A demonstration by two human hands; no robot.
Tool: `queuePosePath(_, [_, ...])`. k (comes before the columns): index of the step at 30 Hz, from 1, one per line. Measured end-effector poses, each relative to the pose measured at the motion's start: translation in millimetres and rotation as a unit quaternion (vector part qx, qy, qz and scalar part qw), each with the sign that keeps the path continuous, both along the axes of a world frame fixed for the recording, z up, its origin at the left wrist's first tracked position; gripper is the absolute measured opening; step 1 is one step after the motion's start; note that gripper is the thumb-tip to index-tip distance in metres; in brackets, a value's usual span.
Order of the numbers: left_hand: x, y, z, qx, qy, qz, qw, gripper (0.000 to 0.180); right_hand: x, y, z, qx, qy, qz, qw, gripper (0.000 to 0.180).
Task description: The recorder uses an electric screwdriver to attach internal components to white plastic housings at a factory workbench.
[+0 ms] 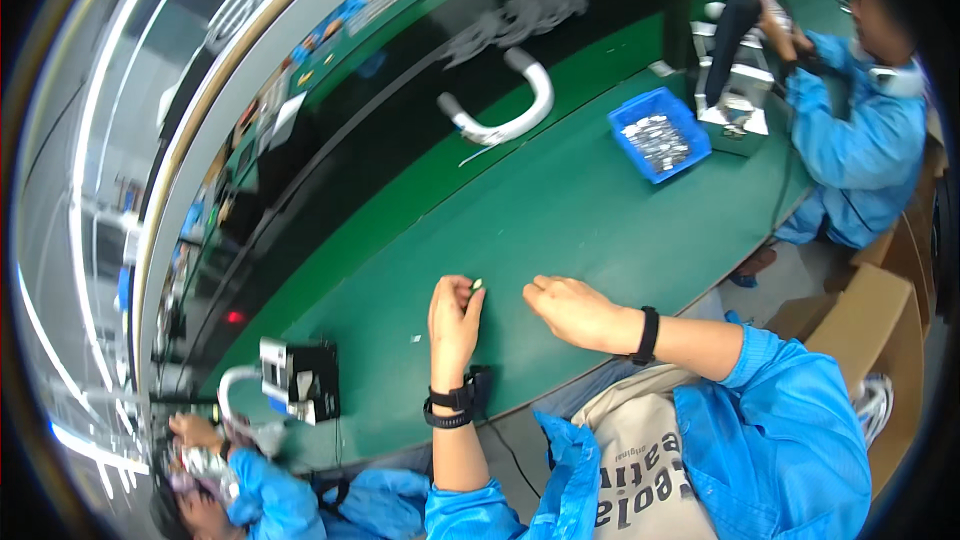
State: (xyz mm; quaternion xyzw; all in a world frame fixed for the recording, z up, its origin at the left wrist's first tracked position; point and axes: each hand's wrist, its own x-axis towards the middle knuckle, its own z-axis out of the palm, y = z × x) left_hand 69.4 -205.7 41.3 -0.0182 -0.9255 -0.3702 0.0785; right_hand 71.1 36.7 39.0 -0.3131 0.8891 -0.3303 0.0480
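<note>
One tiny pale part [477,284], pinched at left hand [453,318] fingertips, green table [560,210]

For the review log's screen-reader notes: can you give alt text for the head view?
The person's left hand pinches a tiny pale part over a green worktable, while the right hand rests on the table beside it. Farther back sit a blue bin of small metal parts and a white curved piece; co-workers in blue coats work nearby.

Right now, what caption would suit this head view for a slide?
Left hand pinches a tiny pale part above a green workbench; right hand rests beside it.
</note>
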Motion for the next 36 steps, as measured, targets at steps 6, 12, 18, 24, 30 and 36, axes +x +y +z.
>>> queuePosePath(6, [-9.6, -8.2, -15.5, -0.069, 0.038, -0.079, 0.994, 0.011, -22.2, 48.6, -0.7, -0.067, 0.055, -0.138, 0.987, 0.019])
queuePosePath(12, [-56.1, -37.6, 5.0, -0.069, 0.011, -0.163, 0.984, 0.015, 71.1, 143.5, 51.0, -0.246, 0.072, -0.222, 0.941, 0.024])
queuePosePath(18, [-150.8, 16.3, 5.3, -0.03, 0.069, -0.23, 0.97, 0.025, 233.0, 254.7, 90.1, -0.292, 0.142, -0.456, 0.829, 0.017])
queuePosePath(24, [-156.3, 7.6, 14.1, 0.077, 0.004, -0.171, 0.982, 0.046, 407.2, 352.7, 107.7, -0.144, 0.08, -0.767, 0.621, 0.022])
queuePosePath(30, [-102.2, 68.1, 52.1, -0.08, 0.167, -0.236, 0.954, 0.048, 443.9, 371.0, 61.7, -0.053, -0.183, -0.789, 0.584, 0.04])
queuePosePath(36, [-67.9, 123.2, 76.5, -0.004, 0.144, -0.27, 0.952, 0.042, 443.3, 388.0, 28.9, -0.203, -0.219, -0.739, 0.604, 0.053])
